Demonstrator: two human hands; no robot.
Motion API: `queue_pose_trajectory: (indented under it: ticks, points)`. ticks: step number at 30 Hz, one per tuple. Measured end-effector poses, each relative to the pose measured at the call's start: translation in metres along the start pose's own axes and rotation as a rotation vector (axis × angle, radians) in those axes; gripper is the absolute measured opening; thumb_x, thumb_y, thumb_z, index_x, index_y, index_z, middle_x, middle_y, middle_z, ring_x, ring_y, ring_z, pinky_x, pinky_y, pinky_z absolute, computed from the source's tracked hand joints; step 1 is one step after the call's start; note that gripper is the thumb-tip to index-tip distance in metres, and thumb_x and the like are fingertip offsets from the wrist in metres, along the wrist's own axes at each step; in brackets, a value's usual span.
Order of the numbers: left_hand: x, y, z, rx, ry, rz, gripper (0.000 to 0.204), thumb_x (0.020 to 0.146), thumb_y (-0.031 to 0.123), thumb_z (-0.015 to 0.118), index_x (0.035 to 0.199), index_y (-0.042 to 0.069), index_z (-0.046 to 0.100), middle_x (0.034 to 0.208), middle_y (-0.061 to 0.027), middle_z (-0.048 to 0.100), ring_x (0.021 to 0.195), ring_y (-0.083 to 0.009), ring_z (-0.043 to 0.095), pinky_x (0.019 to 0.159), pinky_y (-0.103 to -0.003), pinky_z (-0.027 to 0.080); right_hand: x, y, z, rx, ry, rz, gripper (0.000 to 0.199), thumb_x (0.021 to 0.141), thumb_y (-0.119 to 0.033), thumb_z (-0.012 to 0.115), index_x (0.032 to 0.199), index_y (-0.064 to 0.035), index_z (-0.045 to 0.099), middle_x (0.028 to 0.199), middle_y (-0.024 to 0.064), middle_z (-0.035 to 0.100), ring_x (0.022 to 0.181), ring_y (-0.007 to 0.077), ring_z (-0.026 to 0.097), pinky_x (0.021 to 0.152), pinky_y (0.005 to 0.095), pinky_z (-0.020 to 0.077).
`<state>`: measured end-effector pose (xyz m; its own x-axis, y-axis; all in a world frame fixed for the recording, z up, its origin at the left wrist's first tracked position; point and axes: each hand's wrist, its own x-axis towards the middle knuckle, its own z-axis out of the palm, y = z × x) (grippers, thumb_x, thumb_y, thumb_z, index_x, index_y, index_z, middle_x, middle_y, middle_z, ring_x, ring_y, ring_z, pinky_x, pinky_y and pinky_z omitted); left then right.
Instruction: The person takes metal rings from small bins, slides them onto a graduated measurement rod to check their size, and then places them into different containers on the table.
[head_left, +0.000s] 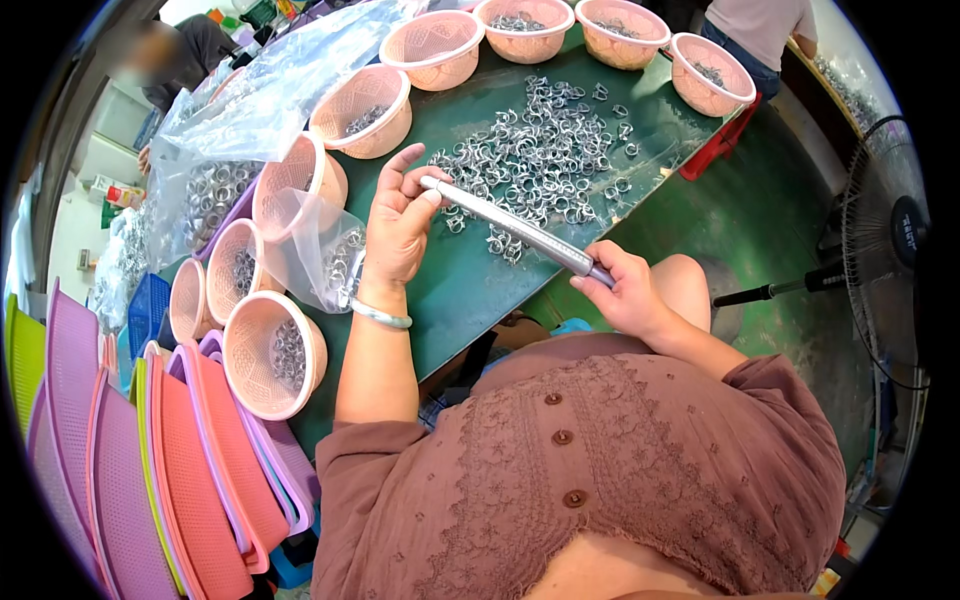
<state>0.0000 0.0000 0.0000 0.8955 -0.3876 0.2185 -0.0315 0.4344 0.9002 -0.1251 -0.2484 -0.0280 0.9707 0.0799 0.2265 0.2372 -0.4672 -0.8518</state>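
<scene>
Here, left hand [400,222], right hand [630,293] grip slender metallic rod [512,226].

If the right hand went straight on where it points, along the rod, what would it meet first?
Probably the left hand at the far end of the rod; metal rings seem lower, but depth is unclear.

Counting at least nine pink baskets [245,350] along the green surface [450,285], plus dozens of rings [548,150]. Two hands [400,225], one rod [510,226], one fan [908,230] right of that surface.
</scene>
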Motion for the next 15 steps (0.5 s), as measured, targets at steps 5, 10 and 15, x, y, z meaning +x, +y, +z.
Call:
queue_pose_trajectory:
  ticks: [5, 10, 15]
  points:
    - [-0.003, 0.006, -0.005, 0.063, -0.064, 0.044, 0.052, 0.079, -0.003, 0.053, 0.126, 0.003, 0.032, 0.099, -0.0091, 0.053, 0.093, -0.0158, 0.052, 0.085, -0.027, 0.041, -0.002, -0.001, 0.004, -0.009, 0.013, -0.026, 0.020, 0.072, -0.011, 0.066, 0.085, -0.0026, 0.054, 0.067, 0.0094, 0.054, 0.055, 0.0187, 0.053, 0.051, 0.0283, 0.0413]
    - [-0.007, 0.008, -0.014, 0.038, -0.101, -0.015, 0.033, 0.077, 0.000, 0.058, 0.109, 0.000, 0.050, 0.096, -0.0084, 0.054, 0.090, -0.0152, 0.052, 0.081, -0.025, 0.041, -0.002, 0.000, 0.000, -0.048, 0.021, -0.095, 0.019, 0.071, -0.010, 0.066, 0.085, -0.0021, 0.054, 0.068, 0.0101, 0.054, 0.056, 0.0216, 0.054, 0.051, 0.0293, 0.0418]
    - [-0.007, 0.007, -0.016, -0.012, -0.160, -0.048, 0.024, 0.077, 0.005, 0.062, 0.100, 0.000, 0.056, 0.094, -0.0078, 0.053, 0.085, -0.0143, 0.051, 0.077, -0.024, 0.041, -0.003, 0.002, 0.001, -0.063, 0.037, -0.129, 0.019, 0.071, -0.009, 0.065, 0.085, -0.0018, 0.055, 0.070, 0.0109, 0.054, 0.058, 0.0245, 0.055, 0.052, 0.0305, 0.0431]
